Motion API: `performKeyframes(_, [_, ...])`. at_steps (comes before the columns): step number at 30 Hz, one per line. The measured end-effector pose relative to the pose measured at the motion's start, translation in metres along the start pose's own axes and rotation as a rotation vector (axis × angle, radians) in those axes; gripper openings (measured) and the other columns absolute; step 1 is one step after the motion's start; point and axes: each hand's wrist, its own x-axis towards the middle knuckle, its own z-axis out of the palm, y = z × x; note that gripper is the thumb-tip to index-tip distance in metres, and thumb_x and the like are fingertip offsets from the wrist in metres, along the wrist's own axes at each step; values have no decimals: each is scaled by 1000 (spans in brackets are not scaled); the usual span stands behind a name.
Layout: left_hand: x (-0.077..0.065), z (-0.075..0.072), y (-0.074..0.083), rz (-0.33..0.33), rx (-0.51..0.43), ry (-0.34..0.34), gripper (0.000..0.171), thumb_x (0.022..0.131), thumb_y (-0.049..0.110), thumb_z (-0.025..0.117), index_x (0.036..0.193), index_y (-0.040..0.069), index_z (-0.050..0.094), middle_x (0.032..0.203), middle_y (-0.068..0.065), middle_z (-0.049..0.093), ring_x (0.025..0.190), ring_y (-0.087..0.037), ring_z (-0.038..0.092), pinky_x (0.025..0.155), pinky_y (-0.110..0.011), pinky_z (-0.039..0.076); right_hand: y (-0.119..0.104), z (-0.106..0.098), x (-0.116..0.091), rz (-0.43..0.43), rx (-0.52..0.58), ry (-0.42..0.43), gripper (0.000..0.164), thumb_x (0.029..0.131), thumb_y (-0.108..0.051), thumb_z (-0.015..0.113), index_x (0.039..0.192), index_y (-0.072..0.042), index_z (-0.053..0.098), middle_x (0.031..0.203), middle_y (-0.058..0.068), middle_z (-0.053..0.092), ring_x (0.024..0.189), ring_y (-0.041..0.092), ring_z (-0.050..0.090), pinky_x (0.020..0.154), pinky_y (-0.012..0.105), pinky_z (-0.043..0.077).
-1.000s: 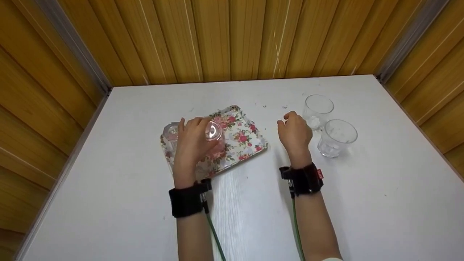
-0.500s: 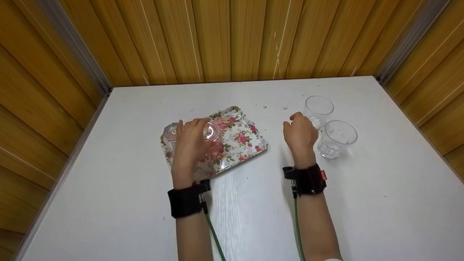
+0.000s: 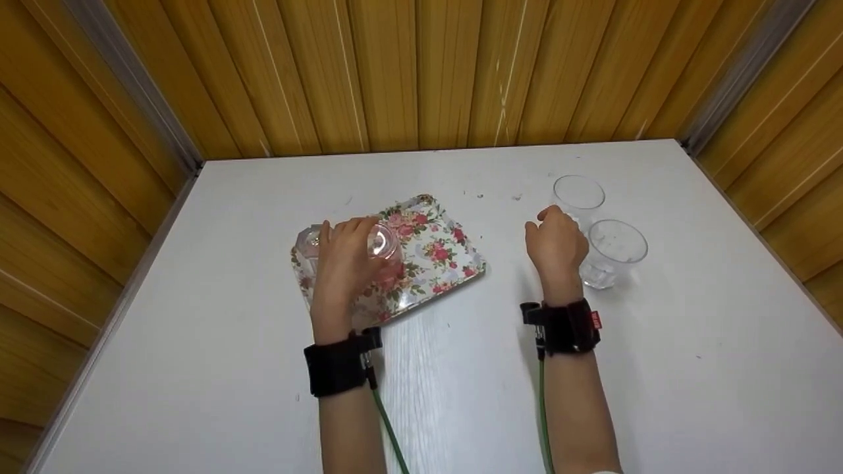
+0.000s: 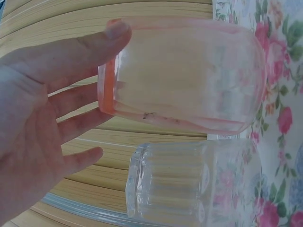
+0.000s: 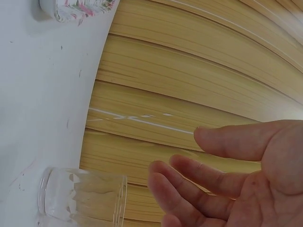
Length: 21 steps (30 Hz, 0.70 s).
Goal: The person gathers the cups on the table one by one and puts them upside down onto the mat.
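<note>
In the head view, my left hand is over a flowered tray and holds a pink glass near its upturned base. The left wrist view shows the thumb on the base edge of the pink glass, with fingers partly behind it. Beside it on the tray is a clear glass, also upside down. My right hand hovers beside two upright clear glasses, the far one and the near one. Its fingers are loosely bent and hold nothing.
The white table meets a wood-patterned wall at the back, with similar panels on both sides. Green cables trail from black wrist bands. Small specks lie on the table behind the tray.
My right hand has moved right, closer to the two clear glasses, and now covers part of the far one. My left hand and the pink glass have shifted slightly left on the tray.
</note>
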Motion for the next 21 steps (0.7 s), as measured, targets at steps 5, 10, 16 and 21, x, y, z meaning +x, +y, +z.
performKeyframes(5, [0,1,-1,11,7,12,58,72,17,76,126,12,53,127,-9,55,120,-30,46,109,-55,13,2,0,0,-14,10,7,27,87,-14,50,105,4,59,98,24,63,84,38,61,65,50,49])
performKeyframes(10, [0,3,-3,3,-4,-2,59,73,16,75,127,12,52,128,-9,53,121,-31,44,110,-55,11,3,-2,0,-12,4,13,26,86,-14,52,103,4,59,97,25,63,84,39,61,64,50,48])
performKeyframes(16, [1,5,-5,14,-7,11,60,73,16,75,127,11,51,129,-9,52,122,-30,43,109,-56,10,5,-4,1,15,-3,5,27,87,-15,53,104,5,59,99,24,63,84,38,61,65,49,49])
performKeyframes(21, [1,6,-5,4,-11,6,62,72,15,76,128,12,51,130,-8,52,123,-30,42,109,-56,9,8,-6,2,32,-7,-6,30,88,-17,52,106,6,59,101,25,63,84,39,61,66,50,49])
